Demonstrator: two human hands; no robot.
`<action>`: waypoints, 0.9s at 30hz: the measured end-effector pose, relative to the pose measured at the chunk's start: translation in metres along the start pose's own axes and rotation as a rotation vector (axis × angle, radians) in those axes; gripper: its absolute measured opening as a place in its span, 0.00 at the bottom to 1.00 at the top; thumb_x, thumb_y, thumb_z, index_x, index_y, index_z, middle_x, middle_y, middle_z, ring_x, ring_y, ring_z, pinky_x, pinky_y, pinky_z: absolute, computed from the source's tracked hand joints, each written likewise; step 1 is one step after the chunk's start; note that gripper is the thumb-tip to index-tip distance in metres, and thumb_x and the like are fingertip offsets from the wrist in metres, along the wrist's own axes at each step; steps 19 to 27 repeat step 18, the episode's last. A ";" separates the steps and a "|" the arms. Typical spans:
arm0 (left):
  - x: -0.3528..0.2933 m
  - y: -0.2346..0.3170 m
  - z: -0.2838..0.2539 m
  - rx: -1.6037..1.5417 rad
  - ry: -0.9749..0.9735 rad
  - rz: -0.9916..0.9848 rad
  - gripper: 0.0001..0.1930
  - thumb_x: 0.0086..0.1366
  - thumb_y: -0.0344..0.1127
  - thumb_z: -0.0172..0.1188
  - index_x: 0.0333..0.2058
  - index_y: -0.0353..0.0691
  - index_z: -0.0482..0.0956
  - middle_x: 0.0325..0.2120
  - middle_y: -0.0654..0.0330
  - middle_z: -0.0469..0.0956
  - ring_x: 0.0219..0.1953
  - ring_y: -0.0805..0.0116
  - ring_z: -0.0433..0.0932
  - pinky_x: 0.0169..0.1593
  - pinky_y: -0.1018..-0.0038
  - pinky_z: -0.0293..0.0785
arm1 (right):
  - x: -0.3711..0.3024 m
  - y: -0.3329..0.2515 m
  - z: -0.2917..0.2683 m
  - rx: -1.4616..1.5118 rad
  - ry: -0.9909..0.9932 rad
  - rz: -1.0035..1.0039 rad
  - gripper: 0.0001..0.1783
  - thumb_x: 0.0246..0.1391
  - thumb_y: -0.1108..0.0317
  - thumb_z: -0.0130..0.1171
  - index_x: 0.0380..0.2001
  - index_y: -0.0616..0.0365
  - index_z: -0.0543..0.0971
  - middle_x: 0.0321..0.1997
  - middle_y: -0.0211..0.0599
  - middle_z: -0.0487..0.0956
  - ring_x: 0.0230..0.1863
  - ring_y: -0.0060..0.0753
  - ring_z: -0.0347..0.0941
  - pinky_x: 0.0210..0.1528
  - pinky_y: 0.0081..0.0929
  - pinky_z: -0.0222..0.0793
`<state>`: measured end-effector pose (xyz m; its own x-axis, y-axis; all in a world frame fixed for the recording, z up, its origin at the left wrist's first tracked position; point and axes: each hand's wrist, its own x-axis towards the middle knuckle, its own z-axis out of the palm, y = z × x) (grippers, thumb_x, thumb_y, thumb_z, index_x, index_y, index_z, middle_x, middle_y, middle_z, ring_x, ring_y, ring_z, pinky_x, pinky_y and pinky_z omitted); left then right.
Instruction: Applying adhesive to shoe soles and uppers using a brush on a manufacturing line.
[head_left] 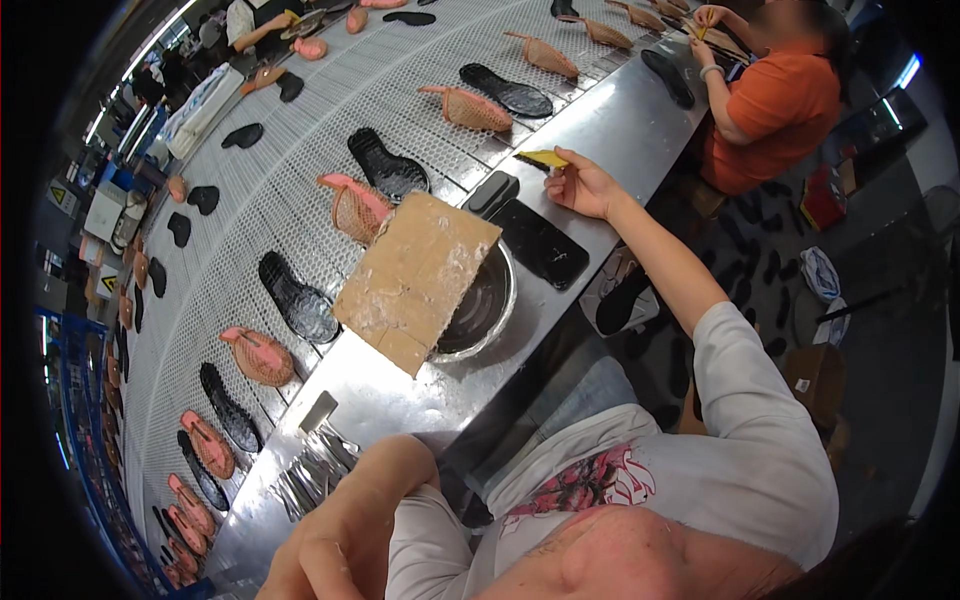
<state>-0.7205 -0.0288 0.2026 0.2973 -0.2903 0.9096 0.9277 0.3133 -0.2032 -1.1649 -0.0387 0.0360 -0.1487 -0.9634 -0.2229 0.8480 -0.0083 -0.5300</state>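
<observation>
My right hand (583, 186) is closed round a small yellow brush (543, 158) with dark bristles, held above the metal table edge. Near it lie a black phone (545, 243) and a small black case (493, 195). A round metal bowl (508, 300) stands beside the phone, partly covered by a stained piece of cardboard (415, 280). My left hand (315, 555) is bent back toward me at the lower edge, its fingers mostly cut off. Closest to it on the table is a pile of thin metal tools (312, 470).
A mesh conveyor (300, 180) carries black soles (290, 295) and pink-and-tan shoe uppers (257, 357). At the upper right a co-worker in an orange shirt (780, 110) holds something yellow. Another person (262, 30) works across the conveyor. A cardboard box (815, 385) stands on the floor.
</observation>
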 end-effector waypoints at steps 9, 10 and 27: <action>0.013 -0.012 0.006 -0.198 0.010 -0.119 0.11 0.54 0.32 0.59 0.37 0.38 0.75 0.41 0.62 0.71 0.49 0.69 0.69 0.49 0.69 0.75 | -0.002 -0.001 -0.006 -0.007 0.021 -0.032 0.12 0.56 0.61 0.56 0.36 0.60 0.72 0.22 0.25 0.66 0.25 0.22 0.61 0.27 0.20 0.61; 0.012 -0.011 0.007 -0.241 0.025 -0.090 0.11 0.54 0.32 0.59 0.38 0.38 0.75 0.42 0.61 0.70 0.49 0.69 0.69 0.49 0.69 0.75 | -0.003 -0.002 -0.007 -0.013 0.011 -0.008 0.12 0.56 0.61 0.56 0.36 0.60 0.72 0.22 0.25 0.66 0.25 0.22 0.61 0.27 0.20 0.61; 0.019 -0.004 -0.005 -0.381 -0.084 -0.249 0.12 0.57 0.27 0.56 0.41 0.39 0.72 0.45 0.60 0.68 0.51 0.68 0.68 0.46 0.65 0.78 | 0.002 0.002 0.002 -0.013 0.016 -0.001 0.11 0.55 0.61 0.56 0.28 0.59 0.73 0.20 0.28 0.65 0.24 0.23 0.59 0.27 0.20 0.60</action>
